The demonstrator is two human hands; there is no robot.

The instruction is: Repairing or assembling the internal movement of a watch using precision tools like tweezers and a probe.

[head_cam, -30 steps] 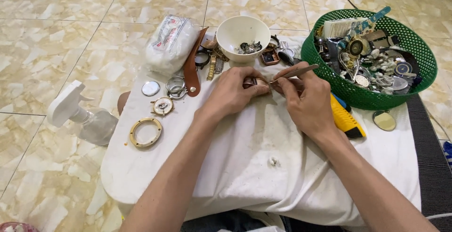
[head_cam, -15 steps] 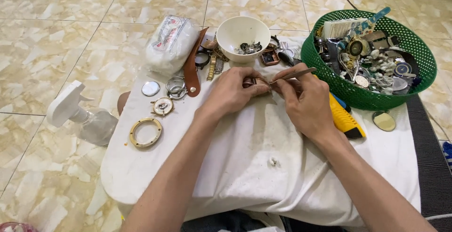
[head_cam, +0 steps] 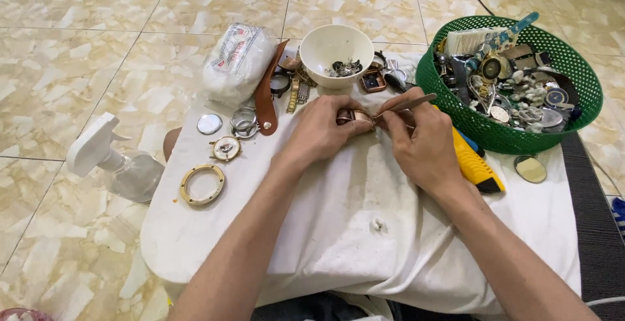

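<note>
Left hand [head_cam: 323,129] pinches a small watch case [head_cam: 355,116] on the cloth-covered bench [head_cam: 338,230]; right hand [head_cam: 423,145] grips tweezers [head_cam: 407,105] at it. Best brace both wrists, keeping the tips shallow.

Both forearms are bare to the elbow, without sleeves; the left hand [head_cam: 322,129] and right hand [head_cam: 423,145] wear no gloves, rings or watch.

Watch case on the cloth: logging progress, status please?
Left hand pinches watch case. Right hand works tweezers at it. White bowl just behind.
</note>
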